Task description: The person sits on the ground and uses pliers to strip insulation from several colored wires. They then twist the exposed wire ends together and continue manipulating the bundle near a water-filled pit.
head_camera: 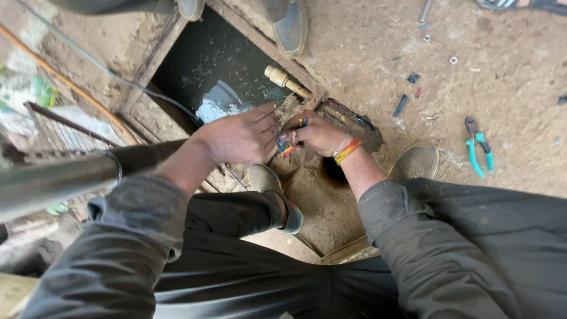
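Beside the pit [212, 71]: both hands meet at its lower right edge.
Left hand [242, 137]: fingers pinching the wires [287, 149].
Right hand [316, 133]: closed on the same wires.
Pliers [478, 147]: on dirt, well right of the pit.

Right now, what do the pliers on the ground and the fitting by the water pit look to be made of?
Pliers: dark, dull metal jaws with teal grips, probably plastic or rubber, going by the smooth colour. Fitting: yellowish, ridged and cylindrical, likely brass, though dirt dulls it.

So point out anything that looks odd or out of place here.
Green-handled pliers lie loose in the dirt, with small bits of hardware scattered about. Both hands, left hand and right hand, pinch bare-ended coloured wires beside a water-filled pit.
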